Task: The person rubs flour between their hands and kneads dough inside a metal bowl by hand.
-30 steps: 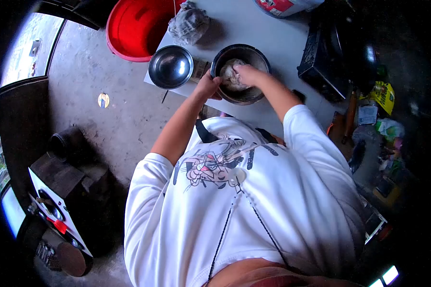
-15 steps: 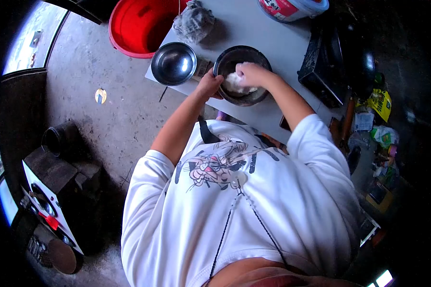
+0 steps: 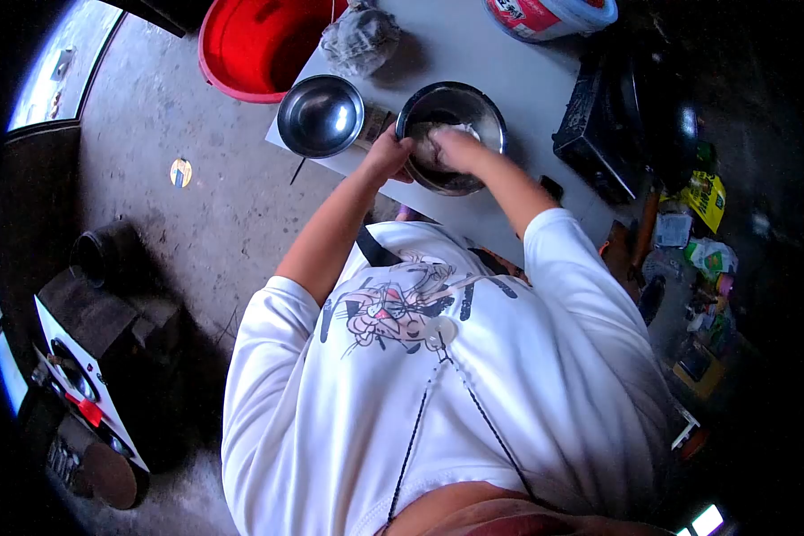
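My left hand point(image 3: 389, 155) is closed on the left rim of a metal mixing bowl point(image 3: 458, 98), thumb at the edge. Down inside that bowl, my right hand point(image 3: 452, 149) is pressed into white dough point(image 3: 471, 131), fingers curled and partly hidden by it. Some of the dough shows beyond my knuckles and some lies under my fingers. Beside the mixing bowl, to the left, stands a second, shiny metal bowl point(image 3: 320, 116) that neither hand touches.
The pale table point(image 3: 518, 94) also bears a crumpled grey cloth point(image 3: 360, 40) and a tub with a red label point(image 3: 545, 16). A red bucket point(image 3: 257, 54) stands past its left edge. At right are a black box-like object point(image 3: 594, 134) and assorted packages point(image 3: 710, 255).
My right hand has moved down and slightly left, deeper into the bowl, pressing on the dough. The bowl's far inner wall now shows more. My left hand keeps its hold on the rim.
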Tool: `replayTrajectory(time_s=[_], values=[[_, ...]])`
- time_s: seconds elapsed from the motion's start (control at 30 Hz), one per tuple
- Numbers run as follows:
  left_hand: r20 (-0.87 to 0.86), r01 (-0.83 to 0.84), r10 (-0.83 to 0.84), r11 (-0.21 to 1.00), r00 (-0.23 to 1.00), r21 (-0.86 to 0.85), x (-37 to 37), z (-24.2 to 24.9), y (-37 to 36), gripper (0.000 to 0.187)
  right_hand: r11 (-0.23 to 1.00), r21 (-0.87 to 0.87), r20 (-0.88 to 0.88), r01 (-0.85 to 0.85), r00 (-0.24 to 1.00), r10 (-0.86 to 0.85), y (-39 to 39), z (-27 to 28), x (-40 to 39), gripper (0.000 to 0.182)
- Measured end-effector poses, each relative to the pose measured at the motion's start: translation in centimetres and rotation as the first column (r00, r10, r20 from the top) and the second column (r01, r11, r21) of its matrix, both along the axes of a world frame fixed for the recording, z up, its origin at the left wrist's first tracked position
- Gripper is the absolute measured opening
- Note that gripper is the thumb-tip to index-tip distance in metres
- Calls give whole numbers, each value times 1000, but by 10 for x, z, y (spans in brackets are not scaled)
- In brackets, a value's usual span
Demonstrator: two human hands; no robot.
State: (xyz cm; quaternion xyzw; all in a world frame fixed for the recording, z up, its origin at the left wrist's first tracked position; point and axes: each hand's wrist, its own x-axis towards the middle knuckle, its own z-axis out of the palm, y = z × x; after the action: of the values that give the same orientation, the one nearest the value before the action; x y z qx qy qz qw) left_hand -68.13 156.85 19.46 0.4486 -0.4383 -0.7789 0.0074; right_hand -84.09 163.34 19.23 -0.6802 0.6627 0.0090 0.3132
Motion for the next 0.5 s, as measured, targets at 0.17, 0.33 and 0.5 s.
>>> replayTrajectory(time_s=[0.17,0.33,0.5], values=[[-11,6,-6,1000,1000,-19,1,7,-1,35,757,618,422,213,723,-547,-23,37,-35,24],[-13,7,-6,1000,1000,19,1,6,-1,36,980,-188,-223,68,969,-110,7,-24,-60,31],[-97,-86,89,996,991,34,2,-3,5,34,886,408,-299,221,949,-99,6,49,-6,19]])
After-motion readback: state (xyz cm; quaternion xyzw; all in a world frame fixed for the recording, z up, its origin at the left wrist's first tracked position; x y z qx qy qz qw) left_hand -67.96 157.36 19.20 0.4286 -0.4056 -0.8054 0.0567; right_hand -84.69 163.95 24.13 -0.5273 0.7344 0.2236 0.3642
